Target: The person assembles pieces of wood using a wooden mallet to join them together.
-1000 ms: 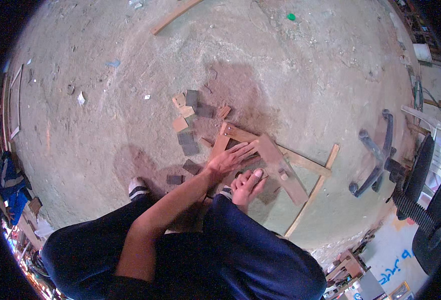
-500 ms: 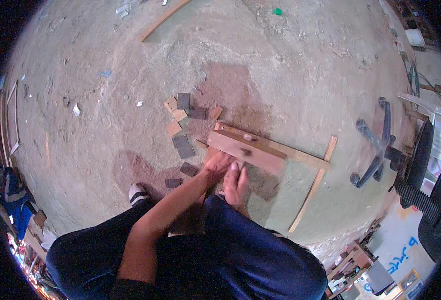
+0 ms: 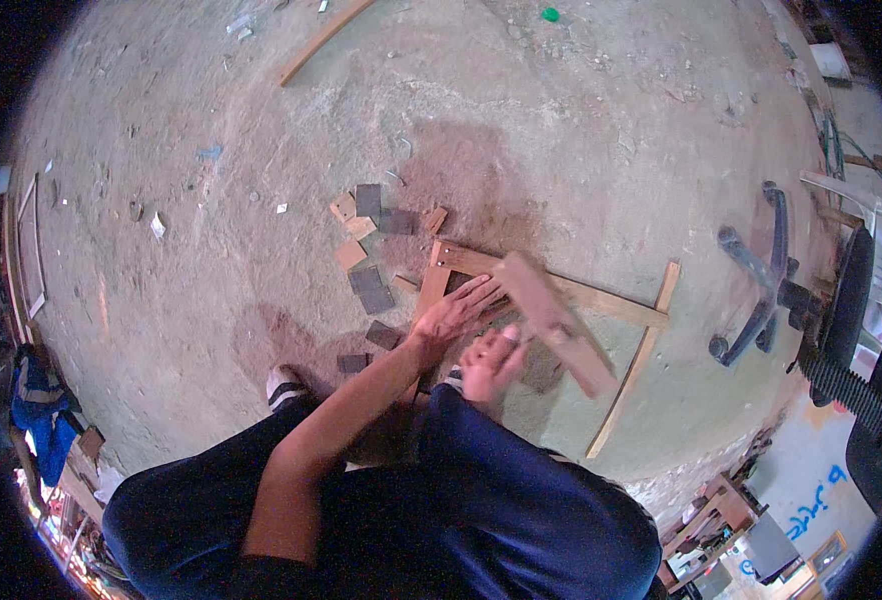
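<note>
A wooden mallet (image 3: 559, 328) with a long block head is in my right hand (image 3: 495, 370), whose fingers are wrapped round its handle. Motion blurs the mallet and this hand. The block slants across the rail of a wooden frame (image 3: 601, 298), which lies on the ground before me. My left hand (image 3: 456, 310) rests on the frame near its left corner, fingers stretched toward the mallet head. Two dark dots, like nail or screw heads, show at that corner. Some of the frame is hidden under my left hand and forearm.
Several small wood and dark blocks (image 3: 369, 290) lie left of the frame. A black chair base (image 3: 756, 285) stands at the right. Far off lie a long wood strip (image 3: 326, 40) and a green cap (image 3: 551, 15). My shoe (image 3: 286, 388) is near the blocks.
The mallet head has swung right and turned to a steeper slant, uncovering the frame's left corner. My right hand has shifted slightly right and down; my left fingers now show stretched out.
</note>
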Tool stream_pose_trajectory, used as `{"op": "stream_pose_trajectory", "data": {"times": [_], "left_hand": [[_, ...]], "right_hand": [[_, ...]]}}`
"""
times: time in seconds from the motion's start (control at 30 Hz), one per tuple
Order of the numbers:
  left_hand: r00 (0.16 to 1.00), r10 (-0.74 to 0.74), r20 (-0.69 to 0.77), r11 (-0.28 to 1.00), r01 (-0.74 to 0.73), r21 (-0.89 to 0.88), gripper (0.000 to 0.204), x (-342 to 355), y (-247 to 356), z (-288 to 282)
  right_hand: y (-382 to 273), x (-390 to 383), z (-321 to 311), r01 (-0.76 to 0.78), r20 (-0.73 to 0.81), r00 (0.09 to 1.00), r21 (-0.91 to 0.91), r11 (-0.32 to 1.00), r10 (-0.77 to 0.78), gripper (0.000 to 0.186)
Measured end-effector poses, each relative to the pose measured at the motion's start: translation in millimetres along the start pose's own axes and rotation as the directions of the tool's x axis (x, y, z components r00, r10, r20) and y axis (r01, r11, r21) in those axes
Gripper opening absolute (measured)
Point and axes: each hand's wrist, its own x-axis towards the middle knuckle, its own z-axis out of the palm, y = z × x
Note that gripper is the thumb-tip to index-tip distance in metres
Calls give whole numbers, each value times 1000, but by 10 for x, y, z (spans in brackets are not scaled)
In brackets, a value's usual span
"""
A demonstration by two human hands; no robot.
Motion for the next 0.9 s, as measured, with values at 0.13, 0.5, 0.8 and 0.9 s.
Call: {"op": "stream_pose_trajectory", "data": {"times": [0.13, 0.5, 0.8, 0.9], "left_hand": [[961, -2, 275, 997, 23, -72, 61, -25, 10, -82], [949, 38, 314, 983, 20, -182, 63, -75, 6, -86], [1000, 13, -18, 999, -13, 33, 64, -51, 66, 123], [999, 12, 46, 985, -3, -174, 69, -59, 61, 124]], "right_hand": [[70, 16, 93, 152, -236, 963, 91, 984, -127, 40], [-117, 19, -144, 73, -35, 997, 21, 997, -72, 41], [120, 437, -1009, 491, 407, 851, -394, 777, -331, 23], [165, 489, -974, 602, 331, 790, -574, 555, -516, 21]]}}
